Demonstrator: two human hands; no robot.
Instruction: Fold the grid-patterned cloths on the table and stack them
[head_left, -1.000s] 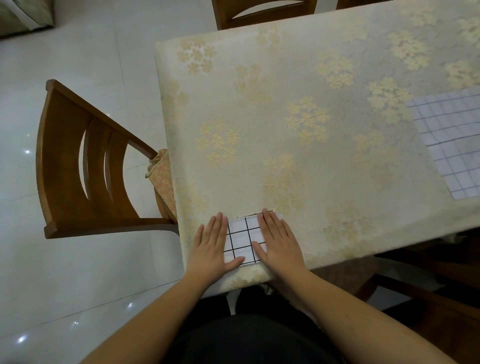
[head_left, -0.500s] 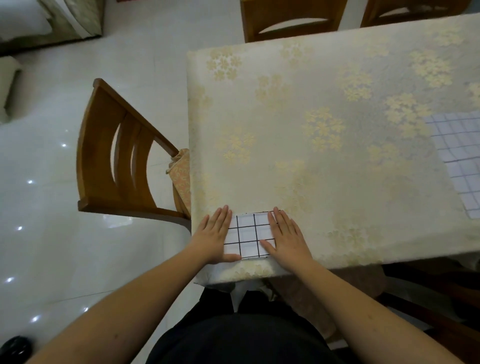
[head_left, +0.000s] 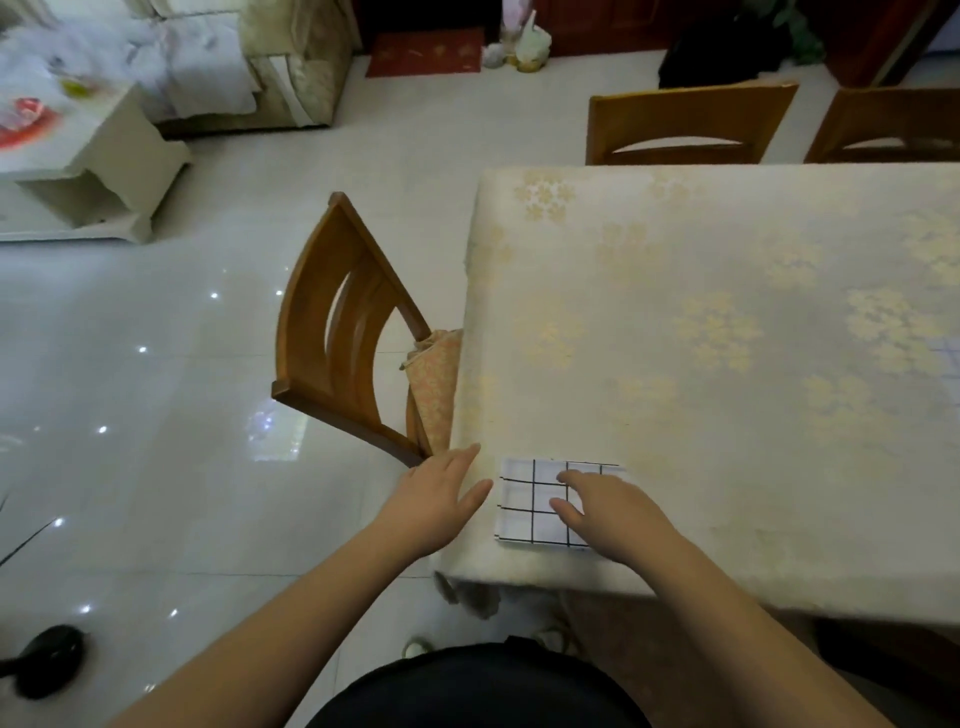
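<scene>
A small folded white cloth with a black grid (head_left: 535, 501) lies flat at the near left corner of the table (head_left: 727, 322). My right hand (head_left: 608, 512) hovers over its right half with fingers loosely spread, hiding that part. My left hand (head_left: 439, 493) is off the cloth, to its left over the table's corner edge, fingers straight and together. A sliver of a second grid cloth (head_left: 951, 358) shows at the frame's right edge.
A wooden chair (head_left: 337, 338) stands at the table's left side with a patterned cushion (head_left: 434, 384). Two more chairs (head_left: 685, 124) stand at the far side. White tiled floor spreads to the left, with a low white table (head_left: 78, 156) far off.
Both hands have lifted from pressing the folded cloth. My left hand slid off it to the left. The camera has tilted up and swung left, so the second cloth is nearly out of frame.
</scene>
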